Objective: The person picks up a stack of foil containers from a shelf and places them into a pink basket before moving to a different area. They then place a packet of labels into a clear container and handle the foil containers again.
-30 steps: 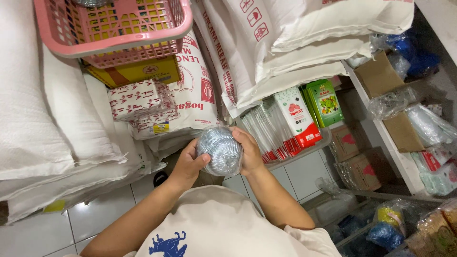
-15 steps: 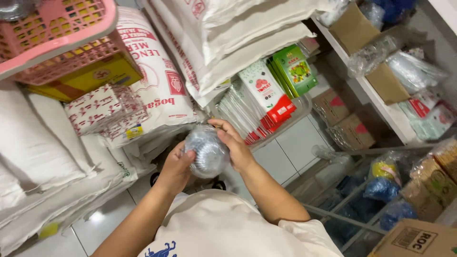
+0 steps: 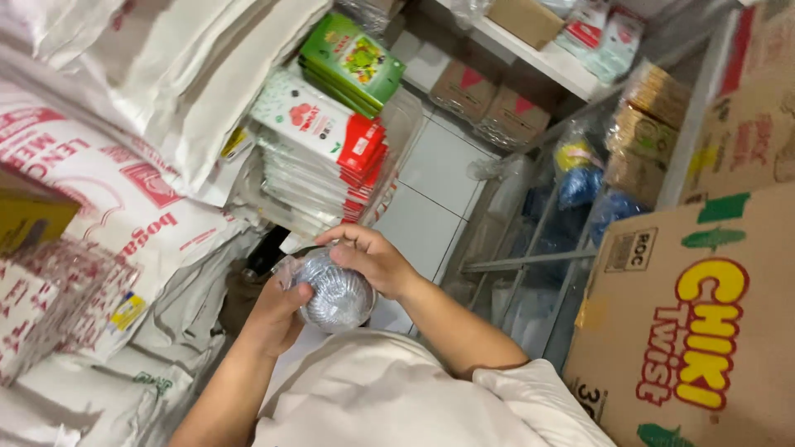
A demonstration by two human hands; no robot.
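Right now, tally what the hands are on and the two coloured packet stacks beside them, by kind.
Hands: 2, left hand and right hand
Shiny round bundle in clear wrap, held by both: 1
Green packet stack: 1
Red-and-white packet stack: 1
Total: 5

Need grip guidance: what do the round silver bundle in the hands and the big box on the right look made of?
Silver bundle: apparently shiny metal mesh or foil in clear plastic wrap, judging by crinkled glints. Big box: matte brown corrugated cardboard, printed.

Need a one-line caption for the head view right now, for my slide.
Both hands, left hand and right hand, hold a round silvery bundle in clear wrap amid stacked white sacks.
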